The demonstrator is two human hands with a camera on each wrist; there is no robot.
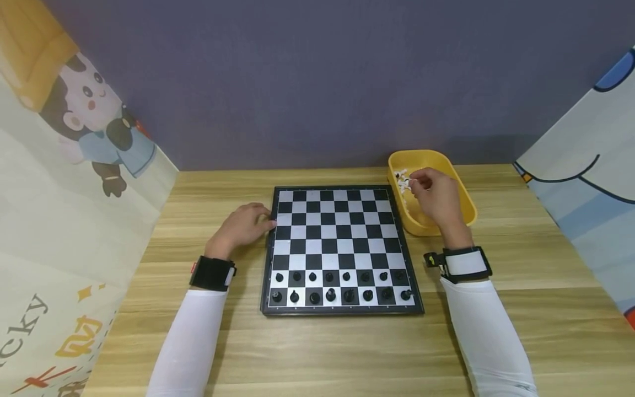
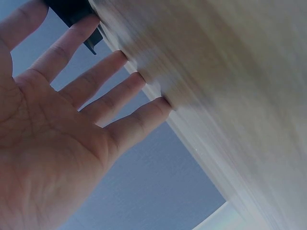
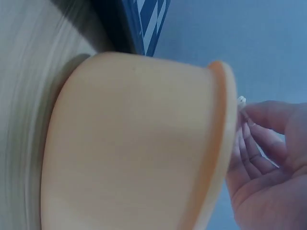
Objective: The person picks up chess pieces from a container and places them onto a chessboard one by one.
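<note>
A black-and-white chessboard (image 1: 327, 232) lies on the wooden table, with two rows of black chess pieces (image 1: 331, 295) standing along its near side. At the board's left edge rests my left hand (image 1: 243, 227), its thumb against the frame; in the left wrist view its spread fingertips (image 2: 160, 103) touch the tabletop. My right hand (image 1: 437, 197) is over the yellow bin (image 1: 465, 205) to the right of the board. Between its thumb and fingers it pinches a white chess piece (image 3: 242, 100), whose exact kind is too small to tell. Several white pieces (image 1: 403, 177) lie in the bin's left part.
Behind the board and bin rises a dark grey-blue wall panel (image 1: 297, 88). Printed panels stand to the left (image 1: 64, 220) and right (image 1: 585, 176). Bare wood (image 1: 317, 353) shows in front of the board. The bin stands close against the board's right edge.
</note>
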